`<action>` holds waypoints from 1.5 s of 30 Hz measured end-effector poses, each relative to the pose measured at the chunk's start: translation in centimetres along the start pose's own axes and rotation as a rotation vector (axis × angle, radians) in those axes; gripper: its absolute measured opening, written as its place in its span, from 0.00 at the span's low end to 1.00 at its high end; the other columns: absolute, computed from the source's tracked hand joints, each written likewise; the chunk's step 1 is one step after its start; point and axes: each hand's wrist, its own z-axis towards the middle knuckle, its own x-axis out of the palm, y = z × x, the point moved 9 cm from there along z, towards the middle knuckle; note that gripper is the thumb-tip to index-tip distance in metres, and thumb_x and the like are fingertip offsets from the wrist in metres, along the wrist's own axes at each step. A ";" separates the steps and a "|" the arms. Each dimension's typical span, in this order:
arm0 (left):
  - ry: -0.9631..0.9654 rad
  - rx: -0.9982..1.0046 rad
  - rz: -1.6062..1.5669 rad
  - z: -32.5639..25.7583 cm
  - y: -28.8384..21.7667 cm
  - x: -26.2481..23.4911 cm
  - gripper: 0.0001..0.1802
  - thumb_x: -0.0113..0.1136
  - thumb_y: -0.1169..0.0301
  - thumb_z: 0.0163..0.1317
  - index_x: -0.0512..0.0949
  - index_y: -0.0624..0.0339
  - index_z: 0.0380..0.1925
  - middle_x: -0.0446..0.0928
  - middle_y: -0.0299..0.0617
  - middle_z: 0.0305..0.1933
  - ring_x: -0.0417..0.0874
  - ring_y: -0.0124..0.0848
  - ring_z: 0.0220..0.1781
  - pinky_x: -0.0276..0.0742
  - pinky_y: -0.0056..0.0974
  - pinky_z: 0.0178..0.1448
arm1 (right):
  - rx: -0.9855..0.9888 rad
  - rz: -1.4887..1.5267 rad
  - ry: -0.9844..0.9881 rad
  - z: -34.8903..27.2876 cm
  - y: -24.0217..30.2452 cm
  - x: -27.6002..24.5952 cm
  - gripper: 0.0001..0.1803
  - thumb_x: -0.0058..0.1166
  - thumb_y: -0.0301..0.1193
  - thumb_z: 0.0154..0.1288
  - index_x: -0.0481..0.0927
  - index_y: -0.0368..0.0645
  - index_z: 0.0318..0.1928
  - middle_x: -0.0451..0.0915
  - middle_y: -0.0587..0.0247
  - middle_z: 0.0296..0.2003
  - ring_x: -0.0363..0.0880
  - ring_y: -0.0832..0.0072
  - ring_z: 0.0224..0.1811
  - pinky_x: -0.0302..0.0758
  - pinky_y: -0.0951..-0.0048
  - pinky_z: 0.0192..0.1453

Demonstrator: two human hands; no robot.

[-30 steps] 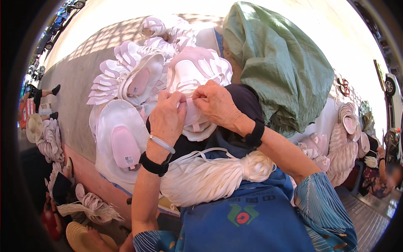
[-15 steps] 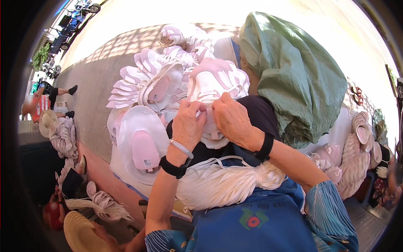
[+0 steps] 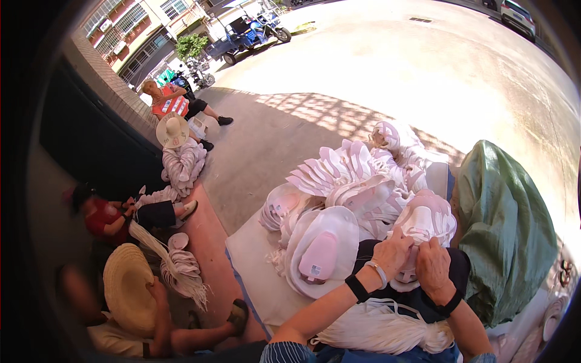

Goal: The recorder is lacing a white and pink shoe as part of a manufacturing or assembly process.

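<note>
A white and pink shoe upper [image 3: 427,216] rests over my dark-clothed lap, its toe pointing away from me. My left hand [image 3: 392,253] is closed in a pinch at its lacing area. Right beside it, my right hand [image 3: 433,270] pinches at the same upper; the fingertips hide whatever lace is there. A thick bundle of white shoelaces [image 3: 381,328] lies across my lap below the wrists. Left of my hands sits another upper with a pink tongue [image 3: 321,253]. Beyond it, many more uppers [image 3: 333,172] are fanned out in a pile.
A green cloth cover [image 3: 502,224] bulges up on the right. The pile lies on a pale sheet [image 3: 251,236]. To the left sit several people, one with a straw hat [image 3: 128,290], near more bundled uppers [image 3: 181,166]. A blue cargo tricycle [image 3: 251,30] stands far off.
The view has swung left and up, so my hands and the pile now appear farther right. Both hands stay pinched at the same shoe upper.
</note>
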 end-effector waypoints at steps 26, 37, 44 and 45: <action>0.391 -0.604 -1.930 -2.8 0.2 -4.5 0.13 0.44 0.64 0.71 0.64 0.53 0.26 0.59 0.28 0.22 0.55 0.15 0.12 0.62 0.25 0.13 | -0.411 0.456 0.072 -3.3 5.7 -2.2 0.26 0.63 0.34 0.55 0.70 0.41 0.53 0.71 0.57 0.43 0.72 0.60 0.50 0.65 0.62 0.58; 0.067 -0.278 -2.296 -2.3 3.2 -10.7 0.10 0.40 0.69 0.72 0.63 0.58 0.31 0.62 0.34 0.26 0.67 0.24 0.17 0.82 0.41 0.41 | -0.131 0.848 0.299 -4.4 1.2 -4.1 0.18 0.51 0.35 0.68 0.74 0.37 0.22 0.73 0.54 0.18 0.73 0.58 0.21 0.70 0.62 0.28; -0.577 0.077 -2.400 -8.9 16.6 -27.6 0.07 0.41 0.81 0.64 0.62 0.58 0.29 0.60 0.34 0.24 0.63 0.23 0.18 0.72 0.34 0.35 | 0.577 1.675 -0.033 -12.4 -17.5 -9.6 0.23 0.46 0.39 0.73 0.72 0.41 0.20 0.64 0.75 0.14 0.52 0.89 0.13 0.53 0.82 0.17; -0.646 0.054 -2.344 -10.6 18.9 -30.2 0.07 0.41 0.82 0.64 0.62 0.58 0.29 0.60 0.35 0.25 0.62 0.23 0.17 0.71 0.34 0.34 | 0.684 1.791 -0.171 -14.4 -21.1 -10.1 0.24 0.46 0.40 0.73 0.71 0.41 0.19 0.63 0.75 0.14 0.51 0.89 0.12 0.54 0.81 0.16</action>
